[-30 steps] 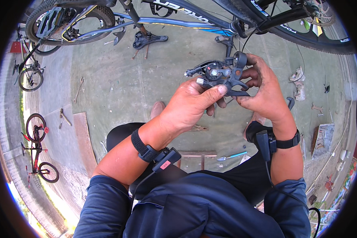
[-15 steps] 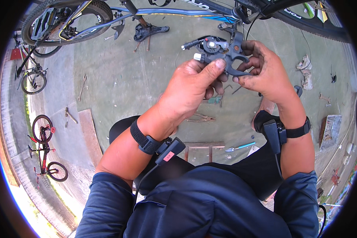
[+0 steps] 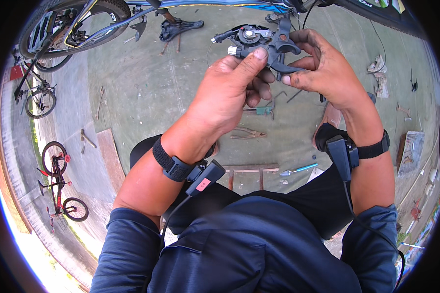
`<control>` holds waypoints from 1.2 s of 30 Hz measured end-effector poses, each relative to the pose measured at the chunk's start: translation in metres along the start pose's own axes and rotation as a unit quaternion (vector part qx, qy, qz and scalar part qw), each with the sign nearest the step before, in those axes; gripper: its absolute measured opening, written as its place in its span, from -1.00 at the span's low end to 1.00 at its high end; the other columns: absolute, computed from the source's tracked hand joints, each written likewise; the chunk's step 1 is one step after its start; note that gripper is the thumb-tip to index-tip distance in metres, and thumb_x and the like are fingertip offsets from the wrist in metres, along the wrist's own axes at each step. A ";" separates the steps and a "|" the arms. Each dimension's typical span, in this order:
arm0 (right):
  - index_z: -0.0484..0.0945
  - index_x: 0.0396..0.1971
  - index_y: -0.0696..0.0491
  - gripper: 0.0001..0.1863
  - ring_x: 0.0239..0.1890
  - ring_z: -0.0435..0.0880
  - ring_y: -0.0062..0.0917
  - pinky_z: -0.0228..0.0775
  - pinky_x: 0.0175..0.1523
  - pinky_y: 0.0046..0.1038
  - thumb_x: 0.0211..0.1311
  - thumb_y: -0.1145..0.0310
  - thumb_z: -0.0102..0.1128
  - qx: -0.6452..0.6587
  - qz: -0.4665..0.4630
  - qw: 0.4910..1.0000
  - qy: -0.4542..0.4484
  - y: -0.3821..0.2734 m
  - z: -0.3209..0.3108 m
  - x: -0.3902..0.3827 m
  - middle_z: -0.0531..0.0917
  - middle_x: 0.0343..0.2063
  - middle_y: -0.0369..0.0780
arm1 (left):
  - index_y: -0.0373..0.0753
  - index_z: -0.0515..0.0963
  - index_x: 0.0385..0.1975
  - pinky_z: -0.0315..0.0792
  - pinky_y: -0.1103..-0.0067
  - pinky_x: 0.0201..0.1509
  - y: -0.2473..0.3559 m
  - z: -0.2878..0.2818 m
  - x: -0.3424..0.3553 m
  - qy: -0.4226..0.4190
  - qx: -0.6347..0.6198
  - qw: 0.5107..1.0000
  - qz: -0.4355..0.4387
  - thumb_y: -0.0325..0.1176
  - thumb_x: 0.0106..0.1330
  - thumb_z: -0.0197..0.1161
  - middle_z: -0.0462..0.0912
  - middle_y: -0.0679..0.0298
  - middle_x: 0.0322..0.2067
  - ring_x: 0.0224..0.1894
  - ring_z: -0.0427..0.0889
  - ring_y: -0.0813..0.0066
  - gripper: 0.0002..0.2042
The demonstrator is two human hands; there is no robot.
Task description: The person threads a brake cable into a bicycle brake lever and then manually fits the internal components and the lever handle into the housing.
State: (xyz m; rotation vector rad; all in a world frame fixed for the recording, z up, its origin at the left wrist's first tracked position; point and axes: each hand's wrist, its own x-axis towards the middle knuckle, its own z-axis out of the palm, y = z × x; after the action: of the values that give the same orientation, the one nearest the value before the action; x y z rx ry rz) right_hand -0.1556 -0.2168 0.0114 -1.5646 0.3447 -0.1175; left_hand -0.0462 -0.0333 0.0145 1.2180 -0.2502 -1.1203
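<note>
A black bicycle shifter and brake lever unit (image 3: 274, 46) is held up at the top middle, its round inner mechanism exposed and a white-tipped barrel at its left. My left hand (image 3: 222, 93) grips it from below, thumb pressed on the body and fingers curled underneath. At the lever side, my right hand (image 3: 325, 66) pinches the unit's right end between its thumb and bent fingers. Exactly where the right fingertips touch is partly hidden. Just beyond the unit lies the blue bicycle frame (image 3: 239, 6), with a dark cable (image 3: 308, 14) hanging near it.
Pliers (image 3: 249, 133), a hex key (image 3: 294, 95), a green-headed tool (image 3: 265, 111) and a blue-handled tool (image 3: 300, 169) lie on the green floor. A bicycle saddle (image 3: 181, 30) rests on the floor ahead. Further left are a wrench (image 3: 99, 103), a hammer (image 3: 87, 138) and a red-black bicycle (image 3: 58, 184).
Both hands and the shifter unit have shifted slightly up and left in view. My right fingers have changed position at the lever end. The unit stays in my grasp.
</note>
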 end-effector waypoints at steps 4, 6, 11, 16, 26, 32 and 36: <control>0.28 0.20 0.29 -0.15 -0.13 0.64 -0.43 0.55 -0.12 -0.42 -0.14 0.42 0.51 -0.007 -0.001 1.000 0.011 -0.005 0.004 -0.002 0.51 0.00 -0.03 | -0.24 0.51 -0.28 0.31 0.69 -0.50 0.000 0.000 0.001 -0.004 -0.010 1.000 -0.004 -0.04 0.40 0.18 0.62 0.26 -0.42 -0.49 0.54 0.56 -0.67; 0.24 0.25 0.29 -0.08 -0.11 0.63 -0.39 0.55 -0.11 -0.41 -0.16 0.38 0.53 -0.030 -0.009 0.999 0.012 -0.005 0.004 -0.002 0.50 0.01 -0.01 | -0.24 0.51 -0.28 0.30 0.69 -0.50 -0.001 0.000 0.001 -0.006 -0.012 1.000 -0.005 -0.05 0.40 0.18 0.62 0.26 -0.42 -0.49 0.54 0.56 -0.67; 0.15 0.32 0.27 0.04 -0.06 0.61 -0.31 0.55 -0.09 -0.36 -0.18 0.31 0.56 -0.077 -0.014 0.997 0.004 -0.001 -0.001 0.000 0.49 0.07 0.00 | -0.26 0.52 -0.27 0.30 0.69 -0.51 -0.001 0.000 0.000 0.007 -0.019 1.000 -0.009 -0.08 0.42 0.16 0.62 0.27 -0.43 -0.50 0.54 0.55 -0.68; 0.12 0.33 0.31 0.09 -0.04 0.59 -0.30 0.55 -0.07 -0.33 -0.18 0.25 0.58 -0.066 -0.029 0.997 -0.007 0.002 -0.001 -0.002 0.48 0.08 -0.01 | -0.28 0.53 -0.29 0.31 0.68 -0.52 -0.001 0.001 0.001 0.001 -0.011 1.000 -0.017 -0.08 0.43 0.14 0.62 0.26 -0.45 -0.51 0.54 0.55 -0.68; 0.24 0.22 0.38 0.00 -0.16 0.63 -0.44 0.53 -0.17 -0.45 -0.18 0.24 0.61 -0.073 0.025 0.997 -0.010 -0.010 -0.003 -0.003 0.59 -0.11 -0.03 | -0.27 0.54 -0.31 0.30 0.69 -0.51 0.000 -0.001 -0.002 0.006 -0.002 1.000 -0.015 -0.06 0.42 0.16 0.62 0.28 -0.46 -0.51 0.54 0.56 -0.66; 0.41 0.06 0.37 -0.19 -0.29 0.64 -0.53 0.50 -0.24 -0.50 -0.19 0.28 0.61 -0.081 -0.018 0.996 0.029 -0.006 0.001 -0.003 0.62 -0.21 -0.08 | -0.29 0.58 -0.40 0.33 0.69 -0.49 0.001 -0.003 0.000 0.001 -0.002 1.000 0.003 -0.05 0.40 0.19 0.62 0.29 -0.48 -0.52 0.55 0.60 -0.63; 0.47 -0.03 0.37 -0.30 -0.34 0.64 -0.57 0.50 -0.25 -0.53 -0.17 0.32 0.59 -0.072 -0.002 0.997 0.020 -0.008 0.000 -0.003 0.63 -0.25 -0.09 | -0.28 0.58 -0.40 0.34 0.69 -0.49 0.001 -0.006 -0.001 -0.005 0.001 1.000 0.010 -0.06 0.40 0.19 0.63 0.29 -0.47 -0.51 0.56 0.60 -0.64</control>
State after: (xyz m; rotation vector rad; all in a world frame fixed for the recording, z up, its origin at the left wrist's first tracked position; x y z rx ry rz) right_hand -0.1572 -0.2157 0.0200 -1.7067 0.3878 -0.1295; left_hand -0.0424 -0.0287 0.0132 1.2094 -0.2711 -1.1102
